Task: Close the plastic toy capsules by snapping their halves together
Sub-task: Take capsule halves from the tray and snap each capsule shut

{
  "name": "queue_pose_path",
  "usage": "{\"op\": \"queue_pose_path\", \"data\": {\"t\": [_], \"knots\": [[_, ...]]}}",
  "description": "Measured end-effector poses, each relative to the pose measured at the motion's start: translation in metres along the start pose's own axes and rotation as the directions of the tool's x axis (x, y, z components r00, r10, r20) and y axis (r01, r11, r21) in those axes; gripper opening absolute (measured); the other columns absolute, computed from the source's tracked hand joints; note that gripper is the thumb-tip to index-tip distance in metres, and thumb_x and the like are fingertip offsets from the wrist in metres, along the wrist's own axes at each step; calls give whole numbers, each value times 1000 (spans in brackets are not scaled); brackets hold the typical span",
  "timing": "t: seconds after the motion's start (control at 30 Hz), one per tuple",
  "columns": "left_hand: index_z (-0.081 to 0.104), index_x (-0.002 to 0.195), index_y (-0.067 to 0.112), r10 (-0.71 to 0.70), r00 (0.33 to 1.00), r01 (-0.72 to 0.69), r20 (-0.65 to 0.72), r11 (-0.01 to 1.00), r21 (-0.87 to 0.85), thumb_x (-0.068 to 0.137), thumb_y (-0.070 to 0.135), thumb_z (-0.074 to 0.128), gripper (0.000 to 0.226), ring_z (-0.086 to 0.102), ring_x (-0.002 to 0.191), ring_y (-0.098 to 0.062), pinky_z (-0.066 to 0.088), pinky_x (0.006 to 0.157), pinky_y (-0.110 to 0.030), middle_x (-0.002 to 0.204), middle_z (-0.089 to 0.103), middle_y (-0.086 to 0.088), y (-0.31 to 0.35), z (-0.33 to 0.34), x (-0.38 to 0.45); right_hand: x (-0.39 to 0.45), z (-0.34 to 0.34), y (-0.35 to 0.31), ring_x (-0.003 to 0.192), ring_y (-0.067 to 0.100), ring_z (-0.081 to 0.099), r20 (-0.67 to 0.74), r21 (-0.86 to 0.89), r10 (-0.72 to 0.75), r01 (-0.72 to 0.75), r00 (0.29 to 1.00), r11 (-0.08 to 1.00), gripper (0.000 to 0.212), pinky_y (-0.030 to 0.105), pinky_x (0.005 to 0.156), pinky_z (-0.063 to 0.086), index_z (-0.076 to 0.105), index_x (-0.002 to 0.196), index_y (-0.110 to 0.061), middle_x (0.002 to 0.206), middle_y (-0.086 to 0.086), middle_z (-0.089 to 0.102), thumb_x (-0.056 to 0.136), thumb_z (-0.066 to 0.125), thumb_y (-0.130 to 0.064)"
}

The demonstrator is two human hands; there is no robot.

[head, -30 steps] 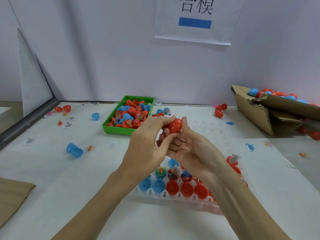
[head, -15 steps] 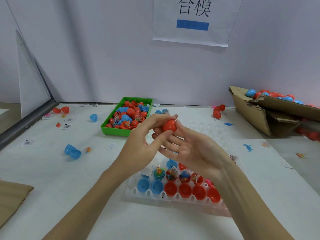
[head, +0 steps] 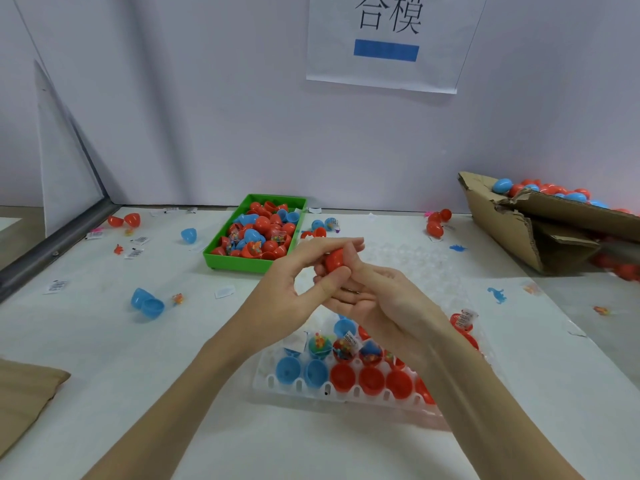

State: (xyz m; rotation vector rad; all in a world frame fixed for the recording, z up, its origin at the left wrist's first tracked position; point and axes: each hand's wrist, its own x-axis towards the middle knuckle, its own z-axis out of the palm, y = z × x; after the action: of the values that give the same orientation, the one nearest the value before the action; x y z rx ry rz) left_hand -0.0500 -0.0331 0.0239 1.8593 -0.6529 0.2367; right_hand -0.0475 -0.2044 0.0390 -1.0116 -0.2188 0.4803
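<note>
While the left hand [head: 291, 289] is pinching the red capsule [head: 335, 260] upright, the right hand [head: 374, 299] is cupping it from just beside, fingers curled against it.

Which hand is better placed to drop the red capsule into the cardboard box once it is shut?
Probably the right hand. It cradles the red capsule from below, and the cardboard box lies on its side. The left hand pinches the capsule too, but would have to cross over.
</note>
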Motion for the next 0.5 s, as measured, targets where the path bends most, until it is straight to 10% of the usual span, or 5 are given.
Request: {"op": "queue_pose_path", "data": {"t": [0.37,0.5], "knots": [[61,141,34,42,999,-44,20,990,135,97,32,70,45,53,137,-8,43,114,-27,137,64,23,-1,-10,1,-2,1,-2,104,21,75,-42,-205,-110,99,993,974,33,24,81,59,81,106,-14,107,12,77,87,72,-40],[66,137,18,20,1000,-20,21,1000,-20,102,17,55,37,51,141,-14,44,112,-29,144,62,13,-2,-12,2,1,-2,4,89,10,73,-38,-690,-467,315,883,652,13,16,73,57,73,105,-41,95,-11,76,93,69,-44]]}}
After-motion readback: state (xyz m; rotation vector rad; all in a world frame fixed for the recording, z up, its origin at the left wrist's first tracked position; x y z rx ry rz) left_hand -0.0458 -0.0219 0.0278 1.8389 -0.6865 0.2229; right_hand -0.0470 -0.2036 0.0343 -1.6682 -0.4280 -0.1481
